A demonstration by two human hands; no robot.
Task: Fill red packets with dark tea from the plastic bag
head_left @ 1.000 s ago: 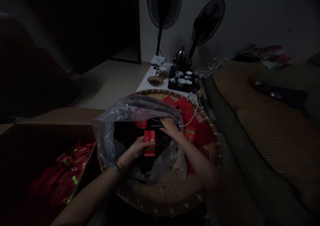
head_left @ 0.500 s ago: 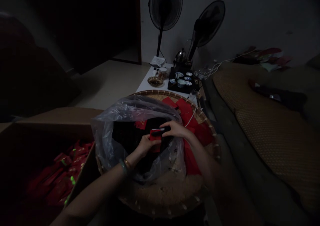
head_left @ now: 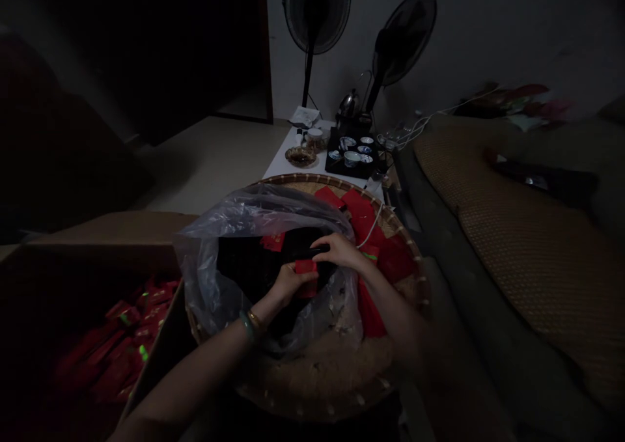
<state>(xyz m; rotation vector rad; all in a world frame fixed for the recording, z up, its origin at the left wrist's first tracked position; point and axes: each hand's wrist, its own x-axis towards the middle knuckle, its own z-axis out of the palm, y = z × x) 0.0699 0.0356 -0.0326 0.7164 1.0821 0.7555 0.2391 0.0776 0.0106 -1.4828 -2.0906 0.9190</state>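
Observation:
My left hand (head_left: 287, 284) is closed on a small red packet (head_left: 307, 279), holding it over a clear plastic bag (head_left: 215, 240) full of dark loose material. My right hand (head_left: 338, 250) hovers just above the packet's top edge with its fingers pinched together; what they pinch is too dark to name. The bag lies in a round woven basket tray (head_left: 336, 377). More red packets (head_left: 375, 234) are spread on the tray to the right of my hands.
A cardboard box (head_left: 97, 338) with several red packets stands at the left. Beyond the tray is a white table (head_left: 280, 159) with a tea set (head_left: 352, 155), a kettle (head_left: 349, 105) and two standing fans (head_left: 316, 12). A sofa with woven mats (head_left: 527, 234) fills the right.
My right hand came back from reaching into the bag to the top of the packet. My left hand raised the packet slightly and tilted it toward the right hand.

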